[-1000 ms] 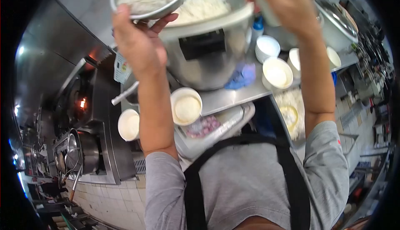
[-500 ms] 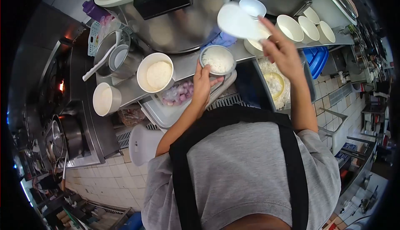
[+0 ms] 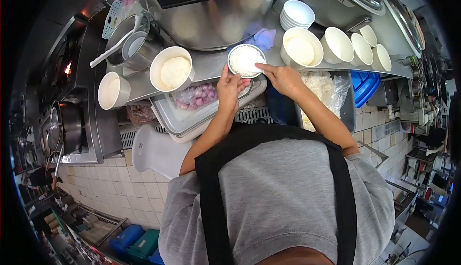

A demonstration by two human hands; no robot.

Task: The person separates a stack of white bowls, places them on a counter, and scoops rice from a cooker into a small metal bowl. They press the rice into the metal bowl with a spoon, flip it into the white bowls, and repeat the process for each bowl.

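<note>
My left hand (image 3: 230, 88) holds a small round bowl (image 3: 230, 55) from below and the side, its fingers on the rim. White rice (image 3: 239, 54) fills the bowl. With its fingers closed on the handle, my right hand (image 3: 284, 79) holds a white rice paddle (image 3: 253, 66), whose blade lies flat over the rice. Left of the bowl, a paper tub (image 3: 154, 73) with rice stands on the steel counter (image 3: 211, 63). Another tub (image 3: 300, 49) with rice is on the right. Below my right forearm is a dark bin of loose rice (image 3: 314, 83).
Several cream paper tubs (image 3: 337, 45) and a stack of white bowls (image 3: 297, 15) line the counter's right. A large steel cooker (image 3: 201, 25) stands behind. Steel pots (image 3: 139, 56) are at left, with a lidded container (image 3: 180, 118) under a bag of shallots (image 3: 198, 97). A flame burns far left.
My right hand has come down and left, bringing the paddle from the air onto the rice in the bowl. The left hand still holds the bowl. The whole view has shifted slightly.
</note>
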